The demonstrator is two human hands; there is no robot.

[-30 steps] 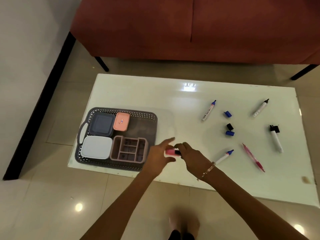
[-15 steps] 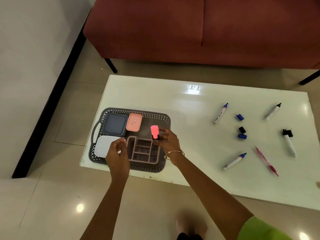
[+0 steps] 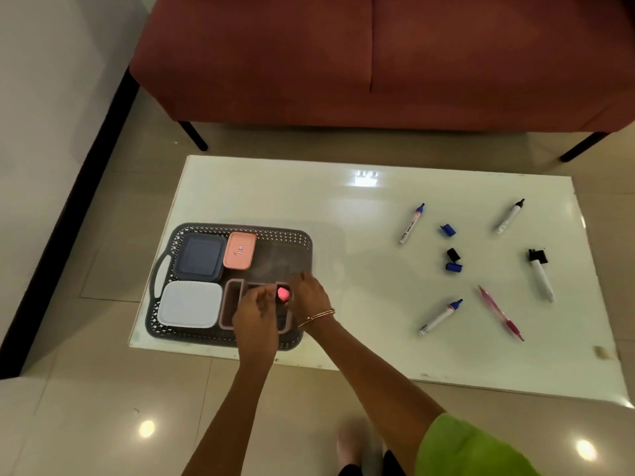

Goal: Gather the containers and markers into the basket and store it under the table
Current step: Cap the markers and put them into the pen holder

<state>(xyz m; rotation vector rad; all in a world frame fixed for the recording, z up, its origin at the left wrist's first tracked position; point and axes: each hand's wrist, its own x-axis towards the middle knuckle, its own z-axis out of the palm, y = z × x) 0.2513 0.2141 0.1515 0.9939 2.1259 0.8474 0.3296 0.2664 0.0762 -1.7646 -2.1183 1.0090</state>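
The grey basket [image 3: 240, 229] sits on the left end of the white table [image 3: 343, 207]. It holds a navy container [image 3: 199, 257], a salmon container [image 3: 240, 250], a white container [image 3: 189, 304] and a pink divided organizer [image 3: 231, 304]. My right hand [image 3: 309, 293] pinches a pink highlighter [image 3: 283, 294], upright over the organizer's right side. My left hand [image 3: 256, 312] hovers over the organizer, fingers curled toward the highlighter; whether they touch it is unclear. It hides most of the organizer.
Loose on the right half of the table lie a blue marker [image 3: 411, 224], a black-tipped marker [image 3: 510, 216], a black-capped marker [image 3: 541, 274], another blue marker [image 3: 441, 317], a pink pen [image 3: 500, 312] and three caps [image 3: 453, 261]. A red sofa [image 3: 371, 63] stands behind.
My right hand carried the pink highlighter from the table's front edge into the basket and down to the organizer. My left hand let go of it, then moved back beside it.
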